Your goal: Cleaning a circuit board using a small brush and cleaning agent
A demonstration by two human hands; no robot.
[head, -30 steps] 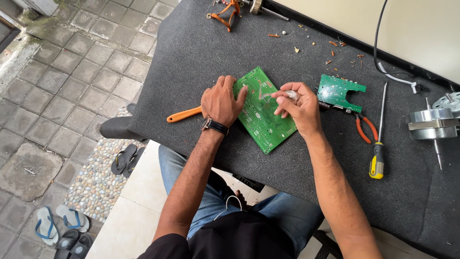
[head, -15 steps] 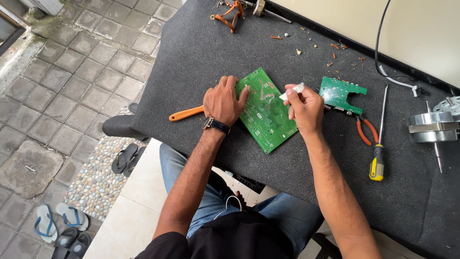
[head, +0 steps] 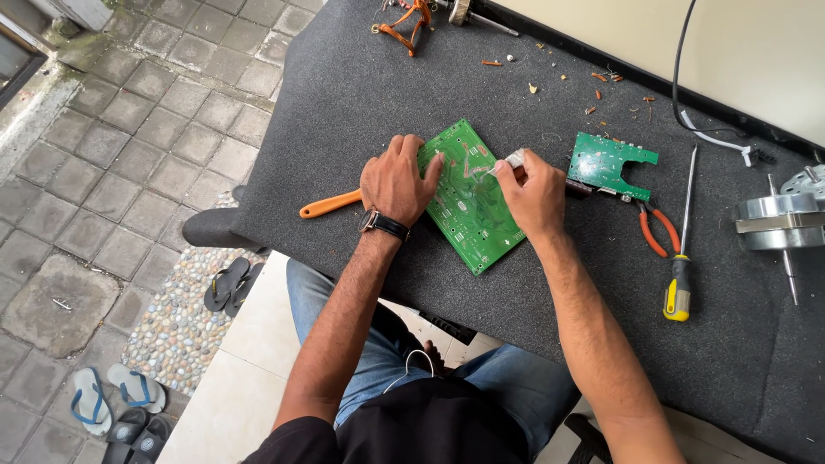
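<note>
From the head view, a large green circuit board (head: pixel 471 199) lies flat and skewed on the dark felt-covered surface (head: pixel 344 94), near the surface's front edge just ahead of the person's lap. The left hand (head: pixel 397 179) presses flat on the board's left part, fingers spread and holding nothing, simply pinning it down. The right hand (head: pixel 534 191) rests at the board's right edge with its grip pinched narrow around a small whitish tool (head: pixel 509 161); its tip points down and left toward the board's upper middle, though what sort of tool it is cannot be told. An orange handle (head: pixel 331 204) shows from under the left hand, lying toward the surface's left edge. A smaller green board (head: pixel 608 163) sits just right of the right hand, with orange-handled pliers (head: pixel 657 228) beside it and a yellow-and-black screwdriver (head: pixel 681 262) farther right. A metal motor part (head: pixel 778 219) lies at the right edge, and bits of debris are scattered toward the back edge. To work on the board well, it seems wise to keep the left palm firm so the board cannot slide on the felt, to brace the right wrist on the surface, and to move the tip with light, short strokes.
</note>
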